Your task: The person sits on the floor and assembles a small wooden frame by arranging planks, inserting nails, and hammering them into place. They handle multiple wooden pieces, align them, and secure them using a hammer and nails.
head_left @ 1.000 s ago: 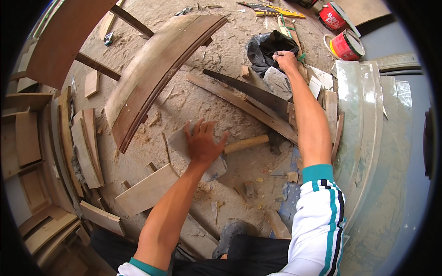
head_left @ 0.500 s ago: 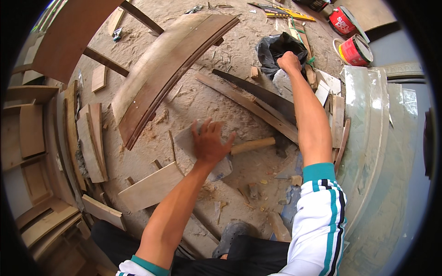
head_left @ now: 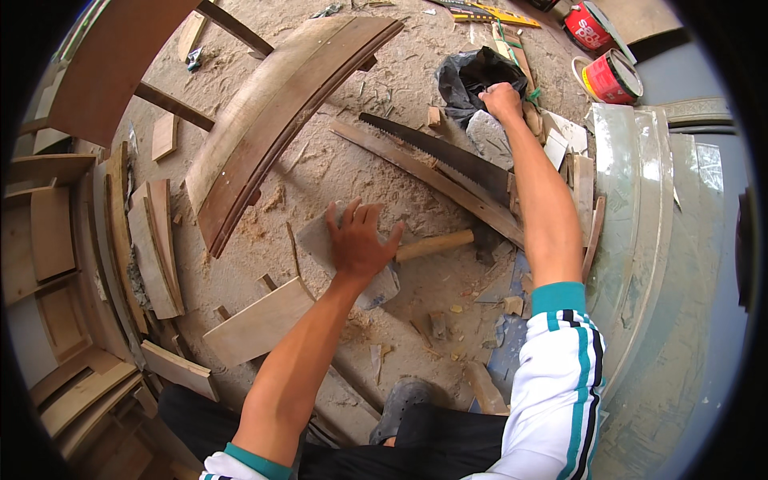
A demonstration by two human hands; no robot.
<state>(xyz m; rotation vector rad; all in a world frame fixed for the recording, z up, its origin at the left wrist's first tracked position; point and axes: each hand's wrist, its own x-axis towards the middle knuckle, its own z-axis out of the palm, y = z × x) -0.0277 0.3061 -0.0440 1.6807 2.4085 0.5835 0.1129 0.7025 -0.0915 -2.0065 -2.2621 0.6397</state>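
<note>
My left hand point(head_left: 358, 244) is spread over a grey block point(head_left: 318, 238) on the dusty ground, its fingers apart. Close beside its thumb lies a wooden handle point(head_left: 436, 246) with a dark head at the far end, like a hammer. Farther off to the right, my right hand point(head_left: 502, 102) is at the mouth of a black plastic bag point(head_left: 462, 90). Its fingers are curled closed, and whatever they pinch is hidden. Just below that hand sits a pale grey stone-like block point(head_left: 488, 138). A handsaw blade point(head_left: 448, 154) lies beside a narrow wood strip point(head_left: 428, 178) between my arms.
A curved wooden panel piece point(head_left: 296, 112) on struts stands at left. Cut boards point(head_left: 260, 322) and wooden frames point(head_left: 56, 240) line the left side. Glass sheets point(head_left: 632, 240) lean along the right. Red cans point(head_left: 614, 78) and a yellow-black tool point(head_left: 496, 14) are at the far right.
The view has shifted slightly, so everything sits a little farther left and up. Both hands keep nearly the same places, the left over the grey block, the right at the bag.
</note>
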